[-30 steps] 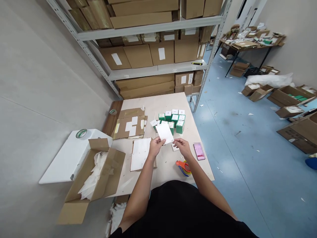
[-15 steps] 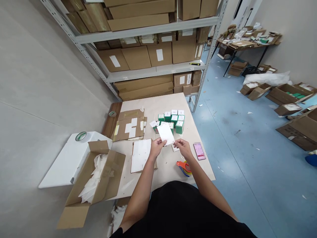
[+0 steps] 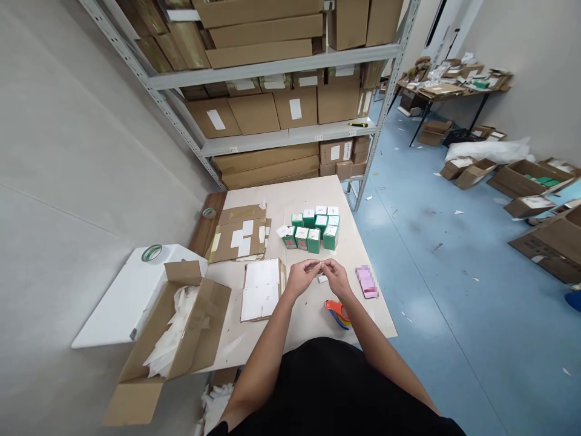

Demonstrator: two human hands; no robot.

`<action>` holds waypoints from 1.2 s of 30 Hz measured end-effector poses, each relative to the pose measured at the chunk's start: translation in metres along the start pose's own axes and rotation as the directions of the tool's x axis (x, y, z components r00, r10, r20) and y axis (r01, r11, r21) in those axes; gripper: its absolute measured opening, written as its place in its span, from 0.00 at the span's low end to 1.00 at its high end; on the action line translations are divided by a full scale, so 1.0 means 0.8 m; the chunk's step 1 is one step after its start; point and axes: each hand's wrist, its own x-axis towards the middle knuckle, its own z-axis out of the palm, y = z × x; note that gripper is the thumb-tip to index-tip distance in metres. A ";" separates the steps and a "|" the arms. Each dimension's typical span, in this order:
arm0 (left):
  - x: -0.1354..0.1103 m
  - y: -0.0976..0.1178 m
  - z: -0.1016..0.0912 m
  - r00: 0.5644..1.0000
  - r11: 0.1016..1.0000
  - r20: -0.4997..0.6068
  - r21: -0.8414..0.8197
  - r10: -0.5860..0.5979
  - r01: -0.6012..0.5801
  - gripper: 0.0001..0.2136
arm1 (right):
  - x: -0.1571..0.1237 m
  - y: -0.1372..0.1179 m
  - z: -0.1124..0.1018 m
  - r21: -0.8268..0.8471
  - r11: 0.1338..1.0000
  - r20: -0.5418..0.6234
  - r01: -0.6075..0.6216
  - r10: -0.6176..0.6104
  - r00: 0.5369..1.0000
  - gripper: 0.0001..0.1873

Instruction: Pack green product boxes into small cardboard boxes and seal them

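My left hand (image 3: pixel 300 278) and my right hand (image 3: pixel 336 276) meet fingertip to fingertip low over the light table (image 3: pixel 254 339). Both are pinched on a white card (image 3: pixel 314 264), which now shows only as a thin edge between the fingers. A small white scrap (image 3: pixel 322 279) lies on the table just under the hands. Beyond them stands a cluster of several small green and white boxes (image 3: pixel 314 227). To the left of my left hand is a stack of flat white cards on cardboard (image 3: pixel 260 289).
A pink phone (image 3: pixel 367 282) and an orange, yellow and blue tool (image 3: pixel 338 311) lie right of my hands. Flattened labelled cardboard (image 3: pixel 238 233) and a tape roll (image 3: pixel 209 212) lie at the far left. An open carton with white paper (image 3: pixel 181 321) stands left, carton shelves (image 3: pixel 281 130) behind.
The white card stood upright and face-on in my left hand. It has come down between both hands, which moved together and closer to the table, so only its edge shows.
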 end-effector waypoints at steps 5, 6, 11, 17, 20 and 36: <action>0.002 -0.004 -0.003 0.995 0.999 -0.097 0.045 0.030 -0.025 0.18 | -0.003 -0.001 -0.004 -0.007 0.999 0.018 0.048 -0.048 0.999 0.15; 0.003 -0.004 -0.003 0.990 0.998 -0.135 0.051 0.028 -0.021 0.19 | -0.004 -0.001 -0.005 -0.007 0.998 0.018 0.055 -0.055 0.998 0.15; 0.007 -0.006 -0.004 0.988 0.992 -0.146 -0.119 -0.055 0.037 0.30 | -0.006 -0.004 -0.005 0.001 0.998 0.013 0.055 -0.055 0.998 0.14; -0.001 0.002 -0.001 1.000 0.991 0.020 -0.133 0.003 0.000 0.28 | -0.006 -0.004 -0.006 0.009 0.997 -0.017 0.076 -0.076 0.997 0.14; -0.005 0.007 -0.004 0.999 0.996 0.001 -0.082 0.042 -0.042 0.22 | -0.011 -0.008 -0.006 -0.018 0.995 -0.011 0.100 -0.100 0.995 0.12; -0.058 -0.017 -0.048 0.963 1.000 -0.270 -0.017 -0.006 0.001 0.21 | -0.033 0.016 0.038 0.120 0.988 0.010 -0.100 0.099 0.995 0.22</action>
